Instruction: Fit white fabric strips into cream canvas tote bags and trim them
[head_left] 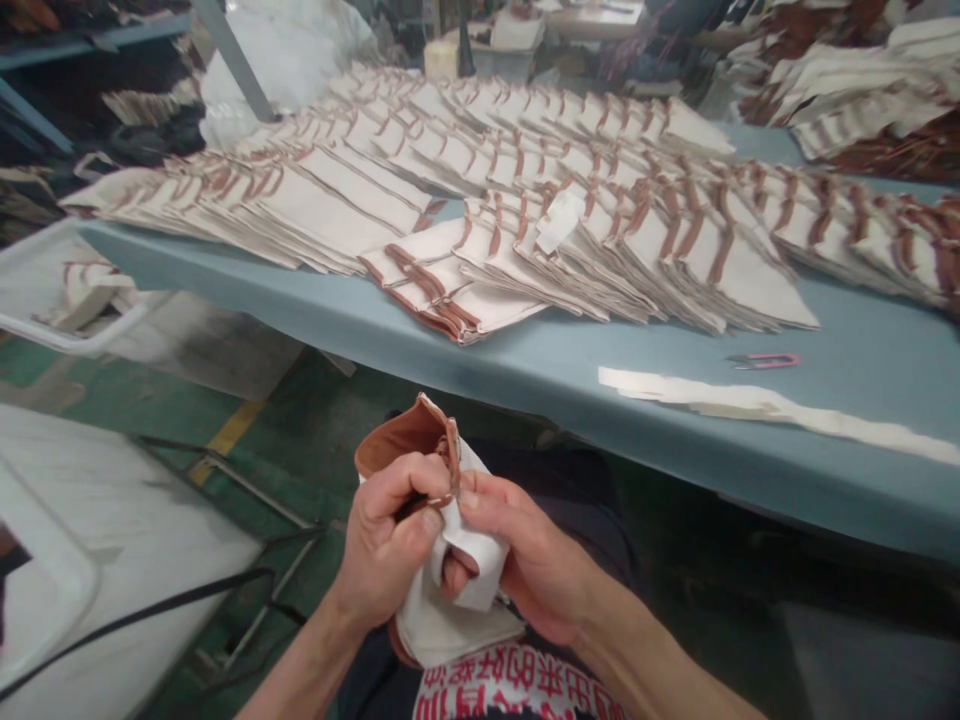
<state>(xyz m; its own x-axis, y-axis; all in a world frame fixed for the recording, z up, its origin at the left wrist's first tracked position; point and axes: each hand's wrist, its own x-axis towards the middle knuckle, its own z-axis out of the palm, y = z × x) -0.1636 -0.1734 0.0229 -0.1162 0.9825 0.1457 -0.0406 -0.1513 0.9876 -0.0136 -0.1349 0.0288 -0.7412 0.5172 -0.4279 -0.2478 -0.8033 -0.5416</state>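
Above my lap I hold a cream fabric piece (pixel 450 625) with brown trim and a brown inner side; it looks like a sewn pouch. My left hand (pixel 394 530) pinches its brown-bound edge between thumb and bent fingers. Close beside it, my right hand (pixel 525 540) grips the same edge with the thumb on top. The two hands nearly touch at the seam, and a fold of the cream cloth curls below them. Some fingertips are hidden behind the cloth.
Rows of overlapping cream pieces with brown trim (pixel 637 230) cover much of the blue table (pixel 525 350). Pink-handled thread snips (pixel 765 360) and a cream fabric strip (pixel 780 412) lie near its front edge. A white bin (pixel 97 335) stands at left.
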